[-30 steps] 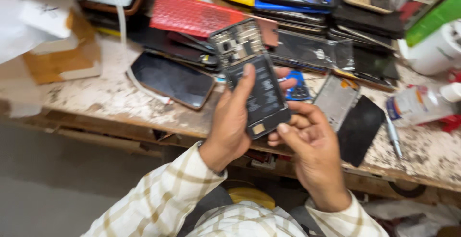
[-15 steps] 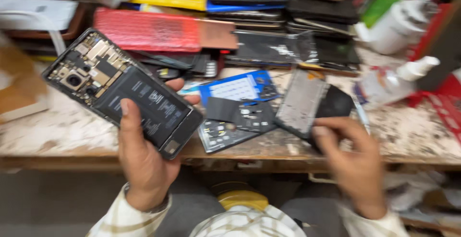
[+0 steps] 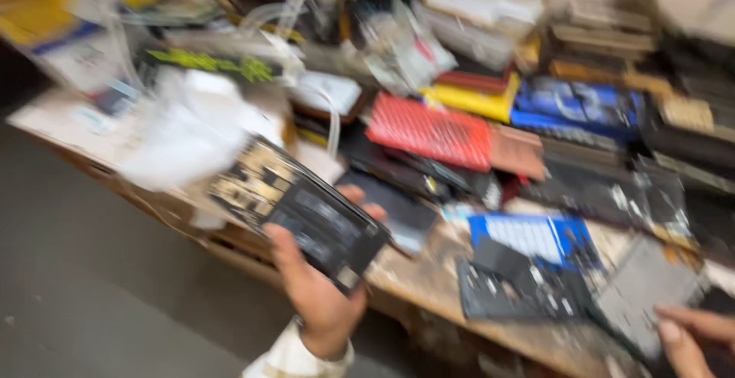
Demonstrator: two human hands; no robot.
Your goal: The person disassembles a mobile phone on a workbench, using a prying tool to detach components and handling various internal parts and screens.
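Observation:
The picture is blurred by motion. My left hand [image 3: 318, 294] grips an opened phone [image 3: 298, 213] with its back cover off, black battery and gold-coloured circuit parts showing. It is held over the front edge of the workbench [image 3: 429, 282], tilted to the left. My right hand [image 3: 693, 336] is at the bottom right corner, fingertips resting on a grey flat phone panel [image 3: 643, 290] that lies on the bench. Whether it grips the panel is unclear.
A dark phone frame [image 3: 513, 290] and a blue card [image 3: 536, 236] lie between my hands. Behind them are a red textured case [image 3: 429, 129], stacked boxes and phone parts, crumpled white plastic [image 3: 191, 129] at left. Grey floor [image 3: 92, 294] lies lower left.
My left hand has carried the opened phone away from my right hand, out to the left. My right hand dropped to the grey panel. The view has swung left.

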